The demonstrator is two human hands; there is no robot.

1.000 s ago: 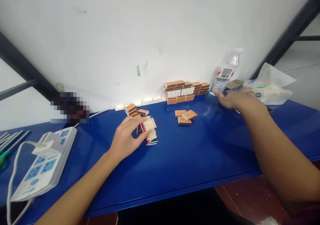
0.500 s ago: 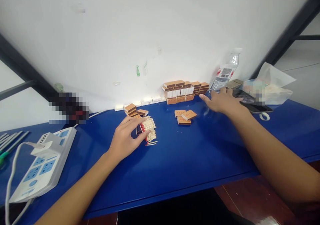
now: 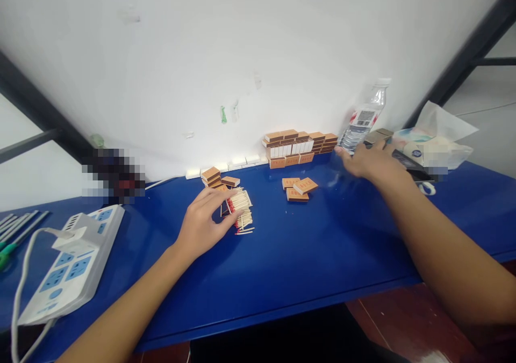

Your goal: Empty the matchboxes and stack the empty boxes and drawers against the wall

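My left hand rests on the blue table with its fingers and thumb around a white matchbox tray full of red-tipped matches. More loose matches lie under and in front of the tray. Farther right, my right hand is stretched out with fingers spread, holding nothing that I can see. It is beside a clear plastic bottle and partly covers a black phone. A small brownish box sits just beyond its fingertips.
Stacked matchboxes stand against the wall, and a few matchboxes lie mid-table. More matchboxes are behind my left hand, near white trays. A power strip lies left; a tissue pack sits right.
My right hand has shifted slightly to the right, away from the matchbox stack and over more of the phone. My left hand stays on the tray of matches.
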